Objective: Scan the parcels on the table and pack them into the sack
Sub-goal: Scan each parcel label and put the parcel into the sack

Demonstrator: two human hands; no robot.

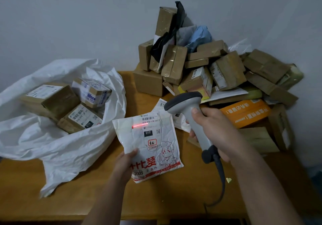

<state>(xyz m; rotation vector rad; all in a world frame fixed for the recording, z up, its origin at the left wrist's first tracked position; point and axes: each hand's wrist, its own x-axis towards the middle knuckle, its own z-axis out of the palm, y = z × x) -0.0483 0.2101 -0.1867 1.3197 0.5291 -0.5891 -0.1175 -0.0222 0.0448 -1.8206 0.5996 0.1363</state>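
Note:
My left hand [124, 165] pinches the lower left edge of a flat white mailer bag [149, 146] with red print and a cartoon figure, held above the wooden table [174, 195]. My right hand [210, 129] grips a grey barcode scanner [190, 115] by its handle. The scanner's head points at the mailer, and a red laser line falls on the mailer's shipping label near the top. On the left lies the open white sack [57, 148] with three taped cardboard parcels [69, 103] inside. A pile of brown parcels [205, 68] rises at the back right.
An orange box [247, 113] and flat cardboard pieces lie right of my right hand. Another white mailer [177, 118] lies under the scanner. The scanner's dark cable [221, 177] curls down across the table. A grey wall stands behind. A small yellow scrap [228, 180] lies near the cable.

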